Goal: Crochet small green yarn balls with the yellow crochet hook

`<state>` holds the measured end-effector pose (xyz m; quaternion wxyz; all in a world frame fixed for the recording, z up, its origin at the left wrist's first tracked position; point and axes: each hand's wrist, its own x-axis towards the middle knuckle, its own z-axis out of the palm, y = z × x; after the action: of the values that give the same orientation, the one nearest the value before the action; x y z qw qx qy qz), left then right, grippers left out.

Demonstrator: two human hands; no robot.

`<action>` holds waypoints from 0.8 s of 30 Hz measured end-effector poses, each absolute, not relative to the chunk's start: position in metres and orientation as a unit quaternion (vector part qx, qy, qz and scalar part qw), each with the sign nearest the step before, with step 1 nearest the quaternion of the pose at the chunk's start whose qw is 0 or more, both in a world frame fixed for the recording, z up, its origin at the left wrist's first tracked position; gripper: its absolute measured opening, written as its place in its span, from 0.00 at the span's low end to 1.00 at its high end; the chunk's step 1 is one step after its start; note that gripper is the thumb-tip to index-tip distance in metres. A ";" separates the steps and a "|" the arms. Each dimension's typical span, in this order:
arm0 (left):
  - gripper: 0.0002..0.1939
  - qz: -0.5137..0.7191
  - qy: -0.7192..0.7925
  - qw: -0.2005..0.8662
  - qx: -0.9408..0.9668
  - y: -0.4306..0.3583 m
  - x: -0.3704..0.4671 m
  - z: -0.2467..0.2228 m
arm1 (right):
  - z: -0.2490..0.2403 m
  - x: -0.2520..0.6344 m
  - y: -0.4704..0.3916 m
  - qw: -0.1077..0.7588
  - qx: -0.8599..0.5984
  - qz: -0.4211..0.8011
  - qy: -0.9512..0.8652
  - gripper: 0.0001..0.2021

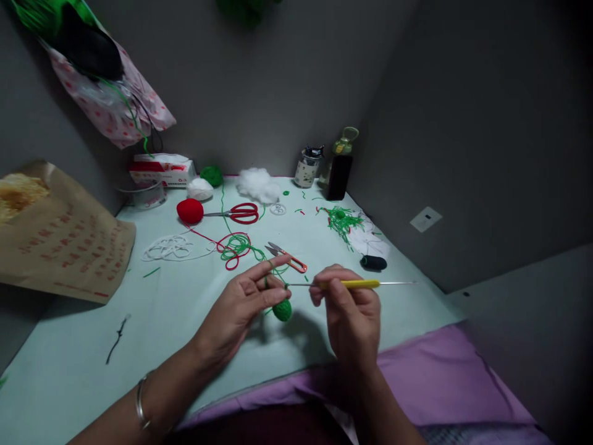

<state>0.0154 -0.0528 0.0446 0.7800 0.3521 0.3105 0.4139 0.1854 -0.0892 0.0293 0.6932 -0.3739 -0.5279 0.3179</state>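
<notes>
Between the thumb and fingers of my left hand [243, 300] is a small green crochet piece [282, 310], its rounded end hanging below the fingertips. Green yarn wraps round my left fingers and runs back to a loose green tangle [238, 246]. My right hand [351, 306] grips a crochet hook [356, 283] by its yellow handle. The hook's metal shaft points left and its tip meets the top of the green piece; whether it passes through a loop is too small to tell. Just beyond my left fingertips lie orange thread snips [291, 260].
Red-handled scissors [244, 214], a red yarn ball [189, 211], white yarn [169, 247] and white stuffing [258, 185] lie farther back. A paper bag [78, 247] stands at left. Green yarn scraps [343, 222], a dark phone [340, 178] and a bottle [343, 143] are at right.
</notes>
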 end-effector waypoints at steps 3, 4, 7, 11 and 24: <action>0.36 0.409 0.298 0.777 0.375 -0.056 0.018 0.042 | 0.032 0.179 -0.086 0.647 -0.380 0.315 -0.582 0.08; 0.36 0.411 0.298 0.775 0.376 -0.056 0.019 0.041 | 0.032 0.176 -0.085 0.637 -0.385 0.306 -0.594 0.08; 0.34 0.431 0.309 0.763 0.369 -0.056 0.020 0.038 | 0.031 0.171 -0.086 0.623 -0.398 0.250 -0.626 0.11; 0.33 0.451 0.302 0.770 0.336 -0.055 0.019 0.038 | 0.029 0.174 -0.092 0.546 -0.402 0.058 -0.733 0.18; 0.36 0.469 0.318 0.741 0.359 -0.063 0.023 0.040 | 0.028 0.170 -0.091 0.584 -0.412 0.075 -0.695 0.13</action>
<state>0.0230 -0.0626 0.0402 0.7414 0.3592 0.3179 0.4692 0.1701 -0.0912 0.0277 0.5843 -0.4118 -0.6953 0.0751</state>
